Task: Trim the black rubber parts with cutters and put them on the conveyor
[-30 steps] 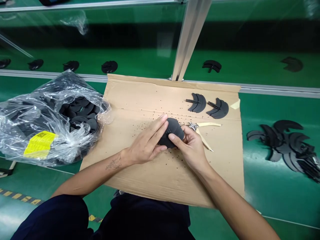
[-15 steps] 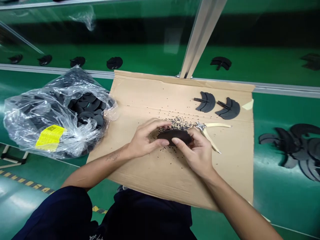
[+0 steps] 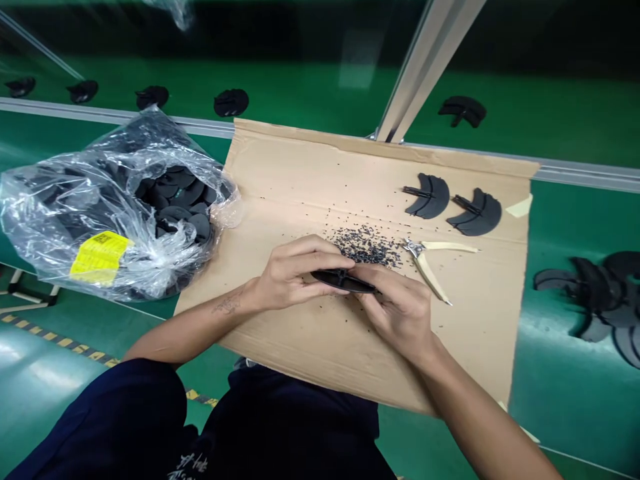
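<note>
1. Grip first: the left hand and right hand are both closed on a black moulded piece, pinching it from either end. It's properly clamped between them, not just resting there.
2. The piece is turned edge-on, just above a cardboard sheet. I can't tell if it touches the sheet. Held like that, its thin edge and small stem face up, probably for a close look.
3. Just past the hands is a heap of black crumbs, with more scattered around. The cardboard looks like it's there to catch that mess.
4. Cream-handled pliers lie just beside the right hand, handy for a quick grab.
5. Two similar black pieces sit toward the far right of the cardboard, away from the crumbs, so they look set aside on purpose.
6. On the left, a clear plastic bag with a yellow label holds plenty more. A loose pile sits on the green bench to the right.
</note>
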`<state>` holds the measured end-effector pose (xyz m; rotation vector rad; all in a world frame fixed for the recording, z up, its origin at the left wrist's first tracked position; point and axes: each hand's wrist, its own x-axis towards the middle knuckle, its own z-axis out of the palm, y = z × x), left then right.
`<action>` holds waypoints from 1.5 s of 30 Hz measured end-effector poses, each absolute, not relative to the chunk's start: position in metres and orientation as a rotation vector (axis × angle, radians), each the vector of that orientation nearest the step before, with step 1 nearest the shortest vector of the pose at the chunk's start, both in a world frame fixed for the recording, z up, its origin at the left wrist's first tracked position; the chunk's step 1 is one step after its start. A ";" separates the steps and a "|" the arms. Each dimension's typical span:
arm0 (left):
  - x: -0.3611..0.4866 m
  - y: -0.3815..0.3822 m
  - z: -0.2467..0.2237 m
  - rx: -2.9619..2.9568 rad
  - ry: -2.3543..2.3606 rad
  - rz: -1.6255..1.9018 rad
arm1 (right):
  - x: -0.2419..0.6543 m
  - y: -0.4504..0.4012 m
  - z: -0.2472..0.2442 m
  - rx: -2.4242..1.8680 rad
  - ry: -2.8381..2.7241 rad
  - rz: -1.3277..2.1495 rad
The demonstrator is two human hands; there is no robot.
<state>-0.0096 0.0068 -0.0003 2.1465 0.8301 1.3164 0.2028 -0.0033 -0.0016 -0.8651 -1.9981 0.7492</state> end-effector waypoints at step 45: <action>-0.008 -0.001 0.009 2.029 0.847 1.314 | 0.201 -0.003 -0.002 -0.743 -2.027 0.809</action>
